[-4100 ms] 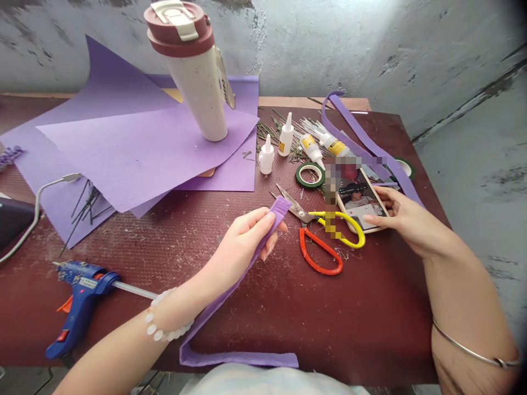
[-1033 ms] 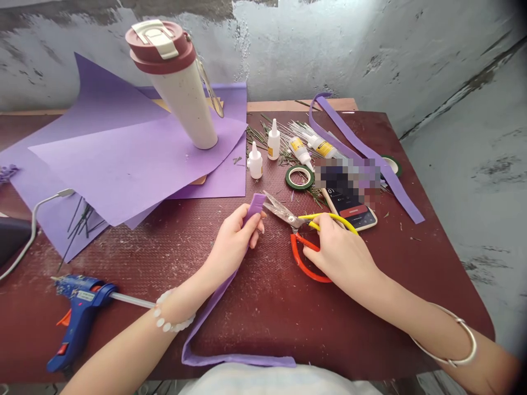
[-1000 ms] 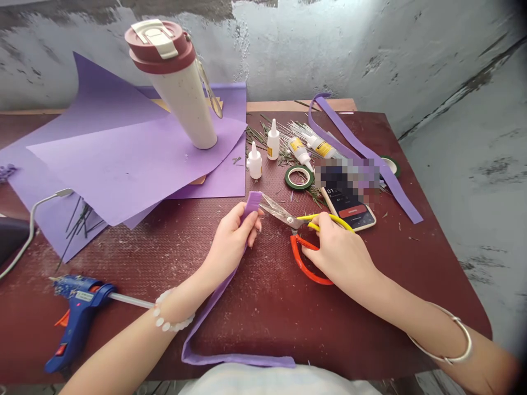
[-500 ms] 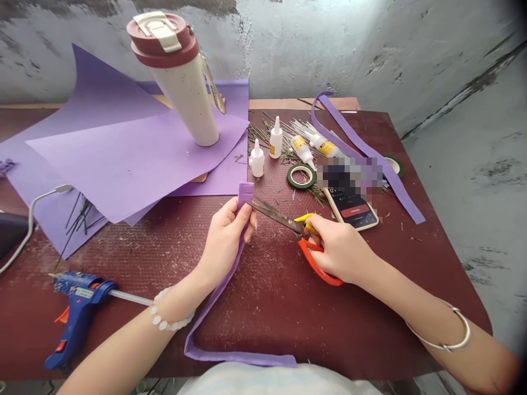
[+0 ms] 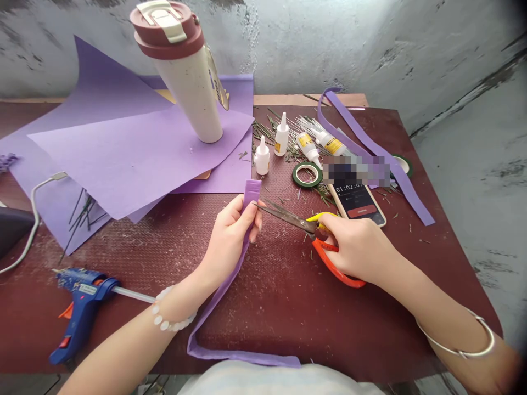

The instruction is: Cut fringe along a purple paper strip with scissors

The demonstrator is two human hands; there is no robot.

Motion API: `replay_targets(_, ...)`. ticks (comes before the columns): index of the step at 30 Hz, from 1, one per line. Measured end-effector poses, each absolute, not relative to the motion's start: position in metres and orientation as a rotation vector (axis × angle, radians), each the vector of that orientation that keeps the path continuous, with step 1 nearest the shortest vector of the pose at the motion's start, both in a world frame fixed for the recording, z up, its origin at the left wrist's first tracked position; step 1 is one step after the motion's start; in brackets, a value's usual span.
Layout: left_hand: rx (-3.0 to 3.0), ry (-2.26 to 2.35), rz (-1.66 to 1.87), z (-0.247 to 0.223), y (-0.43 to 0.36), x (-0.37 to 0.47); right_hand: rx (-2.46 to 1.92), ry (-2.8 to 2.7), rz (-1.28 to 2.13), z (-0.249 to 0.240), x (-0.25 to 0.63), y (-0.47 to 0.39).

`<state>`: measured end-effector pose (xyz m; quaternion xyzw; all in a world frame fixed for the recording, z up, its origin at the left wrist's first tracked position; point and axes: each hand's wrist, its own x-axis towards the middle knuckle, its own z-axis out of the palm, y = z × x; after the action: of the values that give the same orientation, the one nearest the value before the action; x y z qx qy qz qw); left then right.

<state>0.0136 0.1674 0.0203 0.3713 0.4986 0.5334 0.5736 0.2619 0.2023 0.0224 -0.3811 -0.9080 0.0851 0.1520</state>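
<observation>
My left hand pinches a long purple paper strip close to its upper end. Several short slits show along the right edge of that end. Below the hand the strip hangs down, bends on the table and runs right along the front edge by my body. My right hand grips scissors with one yellow and one red handle loop. The blades are slightly apart, and their tips lie by my left thumb at the strip's right edge. I cannot tell whether paper is between them.
Left lie a blue glue gun and purple sheets under a tall tumbler. Beyond my hands stand small glue bottles, a green tape roll, cut stems, a phone and more purple strips.
The scissors have shifted a little right, away from the strip, and their handles have spread somewhat. My left hand keeps its hold. The whole view has moved slightly.
</observation>
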Motion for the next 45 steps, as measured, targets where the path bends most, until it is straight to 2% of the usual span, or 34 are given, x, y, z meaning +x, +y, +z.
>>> replay_targets(9, 1.002, 1.199, 0.943, 0.022, 0.165, 0.017, -1.094, -2.636, 0.342, 0.020, 0.262, 0.204)
replay_targets(21, 0.951, 1.067, 1.031, 0.021, 0.163, 0.014, -1.008, -2.629, 0.296, 0.020, 0.261, 0.204)
replay_targets(45, 1.174, 1.166, 0.976, 0.027, 0.164, 0.016, -1.031, -2.585, 0.405, 0.007, 0.266, 0.199)
